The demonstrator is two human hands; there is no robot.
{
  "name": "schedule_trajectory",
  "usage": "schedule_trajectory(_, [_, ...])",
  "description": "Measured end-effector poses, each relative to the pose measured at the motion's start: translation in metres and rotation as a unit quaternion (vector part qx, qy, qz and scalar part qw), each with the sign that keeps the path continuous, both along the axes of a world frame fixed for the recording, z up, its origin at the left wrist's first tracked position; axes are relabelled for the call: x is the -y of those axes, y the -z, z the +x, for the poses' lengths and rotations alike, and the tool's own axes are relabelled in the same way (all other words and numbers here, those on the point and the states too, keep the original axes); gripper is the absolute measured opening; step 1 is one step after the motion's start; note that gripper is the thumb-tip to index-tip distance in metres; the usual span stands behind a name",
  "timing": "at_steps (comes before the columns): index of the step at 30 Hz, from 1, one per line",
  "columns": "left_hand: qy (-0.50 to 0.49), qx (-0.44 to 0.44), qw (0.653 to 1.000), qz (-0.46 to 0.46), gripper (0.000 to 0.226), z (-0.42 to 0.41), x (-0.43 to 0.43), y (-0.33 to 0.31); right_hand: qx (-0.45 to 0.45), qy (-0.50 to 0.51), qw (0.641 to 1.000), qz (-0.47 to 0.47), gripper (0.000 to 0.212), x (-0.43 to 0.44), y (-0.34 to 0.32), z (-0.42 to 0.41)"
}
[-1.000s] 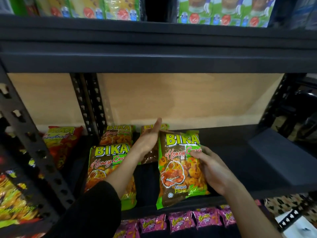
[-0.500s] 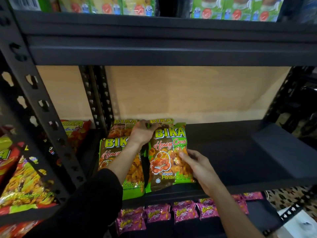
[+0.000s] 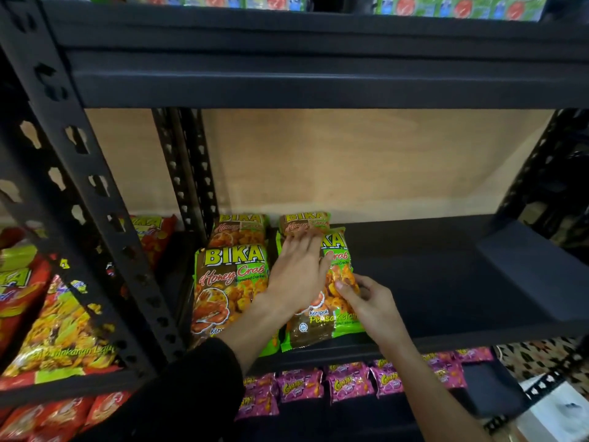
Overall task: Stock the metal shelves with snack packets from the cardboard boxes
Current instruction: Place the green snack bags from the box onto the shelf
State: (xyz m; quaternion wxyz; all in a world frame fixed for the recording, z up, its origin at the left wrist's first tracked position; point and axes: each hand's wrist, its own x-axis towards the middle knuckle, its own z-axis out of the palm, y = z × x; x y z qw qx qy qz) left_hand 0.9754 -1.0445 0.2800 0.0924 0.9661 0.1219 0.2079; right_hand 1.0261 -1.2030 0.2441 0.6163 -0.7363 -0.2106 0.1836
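Far left bay is stuffed with yellow-and-red snack bags (image 3: pixel 57 339), too blurry and cropped for me to count. There's also one red packet (image 3: pixel 153 231) further back, just past the slotted black upright (image 3: pixel 95 218).

Next bay over, the middle shelf (image 3: pixel 446 282) has four Bika Honey Crab packets, all lying flat in two columns of two. That's the back-left packet (image 3: pixel 237 229), the front-left packet (image 3: pixel 229 288), the back-right packet (image 3: pixel 304 223) and the front-right packet (image 3: pixel 331 317). All four are bunched at the left end of the shelf, and each front one overlaps the bottom of the one behind it.

The left hand (image 3: pixel 298 272), with a black sleeve (image 3: pixel 197 378), lies palm down on the front-right packet. Its grip is open, fingers straight, and the fingertips reach the lower edge of the back-right packet. The right hand (image 3: pixel 366 298) has its grip closed on that same packet's right edge, thumb on the face and fingers curled round the side.

On the shelf below there's a row of pink packets (image 3: pixel 349 381). I count six showing, and the arms cover part of the row. Green packets (image 3: pixel 446 6) line the top shelf, cut off by the frame.
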Motion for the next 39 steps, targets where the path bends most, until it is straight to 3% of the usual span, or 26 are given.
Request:
schedule_trajectory(6, [-0.023, -0.042, 0.999, 0.020, 0.070, 0.004, -0.003, 0.020, 0.071, 0.025, 0.996, -0.044, 0.052, 0.009, 0.005, -0.002])
schedule_trajectory(15, [-0.008, -0.071, 0.997, 0.010, 0.073, 0.004, 0.003, 0.010, 0.056, 0.022, 0.997, -0.057, 0.045, 0.022, -0.004, -0.005])
schedule_trajectory(20, [0.008, -0.037, 0.999, -0.011, 0.073, 0.001, 0.002, 0.000, 0.063, 0.021, 0.994, -0.082, 0.048, 0.028, -0.014, -0.006])
schedule_trajectory(32, [0.066, 0.082, 0.977, -0.187, 0.031, -0.080, 0.068, 0.005, 0.132, 0.038, 0.985, -0.103, 0.039, 0.108, -0.025, -0.027])
schedule_trajectory(39, [0.071, 0.008, 0.962, -0.265, 0.019, -0.141, 0.189, 0.059, 0.121, 0.016, 0.986, -0.116, 0.027, 0.215, 0.009, -0.065])
